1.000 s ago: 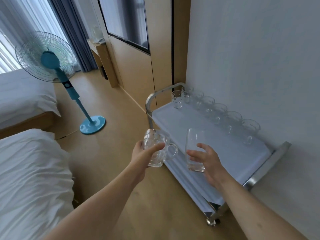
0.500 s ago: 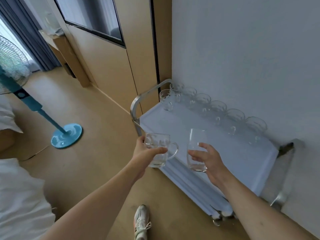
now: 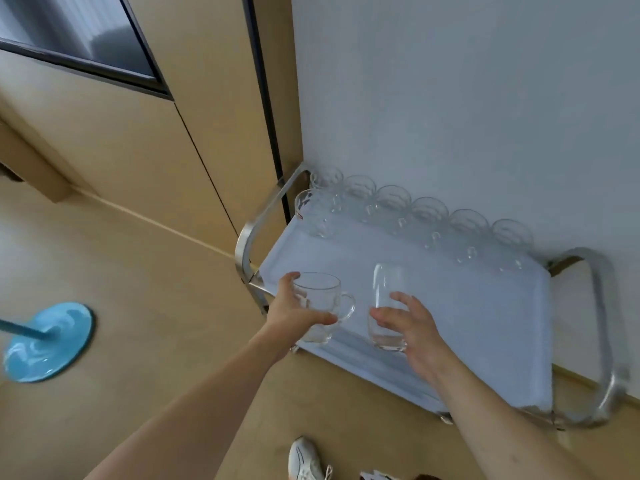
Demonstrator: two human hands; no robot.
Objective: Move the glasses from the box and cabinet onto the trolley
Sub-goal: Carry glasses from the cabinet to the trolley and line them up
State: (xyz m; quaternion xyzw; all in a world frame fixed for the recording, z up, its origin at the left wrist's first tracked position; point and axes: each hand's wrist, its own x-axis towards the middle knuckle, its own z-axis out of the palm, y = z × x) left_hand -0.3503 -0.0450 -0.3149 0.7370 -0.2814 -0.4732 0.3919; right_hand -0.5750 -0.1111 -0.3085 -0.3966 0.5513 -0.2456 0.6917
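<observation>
While my left hand [image 3: 294,315] grips a handled glass mug [image 3: 320,306] and my right hand [image 3: 414,332] a stemless glass [image 3: 386,306], both hover at frame centre over the trolley tray [image 3: 485,306]. Next, I judge, comes setting them down short of the row of glasses [image 3: 419,216] along the wall.

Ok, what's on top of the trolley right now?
A row of clear handled glasses stands along the wall side of the trolley, plus one more in front at its left end. The two held glasses hide some of the near tray, and its lower level is out of sight.
</observation>
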